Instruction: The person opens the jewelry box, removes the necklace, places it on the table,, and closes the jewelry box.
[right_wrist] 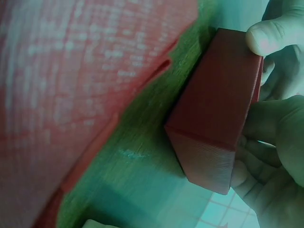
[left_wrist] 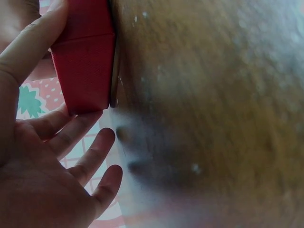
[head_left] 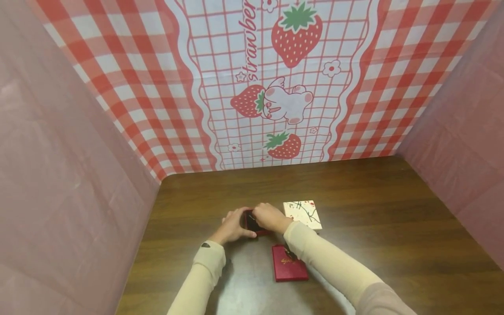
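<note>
Both the left hand (head_left: 232, 227) and right hand (head_left: 268, 217) grip a red box (head_left: 252, 222); its contents are hidden; its red lid (head_left: 288, 262) lies nearby.

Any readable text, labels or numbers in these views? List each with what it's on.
"strawberry" (cut off at the top edge): red script running vertically on the red-and-white checked strawberry backdrop cloth.
Gold script on the flat red box lid lying on the brown wooden table: too small to read.
Wrist views: no text.

A makeshift recording booth: a wooden table (head_left: 354, 210) screened by strawberry-print cloth (head_left: 275, 78) and pink sheets (head_left: 59, 175).
</note>
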Motion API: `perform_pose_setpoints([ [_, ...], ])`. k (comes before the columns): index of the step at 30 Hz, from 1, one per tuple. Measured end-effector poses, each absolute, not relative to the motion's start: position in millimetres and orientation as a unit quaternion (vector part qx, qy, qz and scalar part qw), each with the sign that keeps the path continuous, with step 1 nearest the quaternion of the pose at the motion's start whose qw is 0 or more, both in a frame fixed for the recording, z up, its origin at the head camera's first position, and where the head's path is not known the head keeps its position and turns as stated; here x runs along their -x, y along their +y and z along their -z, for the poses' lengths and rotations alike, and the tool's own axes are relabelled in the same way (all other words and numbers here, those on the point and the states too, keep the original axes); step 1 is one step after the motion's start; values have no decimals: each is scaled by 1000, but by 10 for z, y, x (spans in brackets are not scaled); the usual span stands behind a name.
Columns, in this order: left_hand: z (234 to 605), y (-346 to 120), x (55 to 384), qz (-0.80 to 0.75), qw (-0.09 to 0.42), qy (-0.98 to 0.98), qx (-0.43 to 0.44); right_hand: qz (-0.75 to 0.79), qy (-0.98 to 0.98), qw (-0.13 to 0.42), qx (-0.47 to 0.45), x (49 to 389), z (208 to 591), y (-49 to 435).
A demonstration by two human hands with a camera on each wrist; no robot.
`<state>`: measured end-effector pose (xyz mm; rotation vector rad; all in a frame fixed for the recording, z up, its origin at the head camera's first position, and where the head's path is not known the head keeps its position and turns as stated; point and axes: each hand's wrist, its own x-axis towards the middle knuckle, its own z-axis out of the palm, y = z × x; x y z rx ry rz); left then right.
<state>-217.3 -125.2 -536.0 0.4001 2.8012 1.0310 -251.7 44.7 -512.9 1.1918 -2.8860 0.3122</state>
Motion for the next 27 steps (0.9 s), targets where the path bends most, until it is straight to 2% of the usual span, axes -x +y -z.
perform_pose_setpoints([
  [6,5355,-1249,2167,-339,61,929,-131,-112,-927,-10,-357,2506,5115,445],
  [21,5350,-1254,2176,-336,62,931,-128,-81,-921,21,-381,2476,5169,415],
  [27,5347,-1260,2188,-339,66,929,-130,-90,-919,13,-383,2487,5158,434],
])
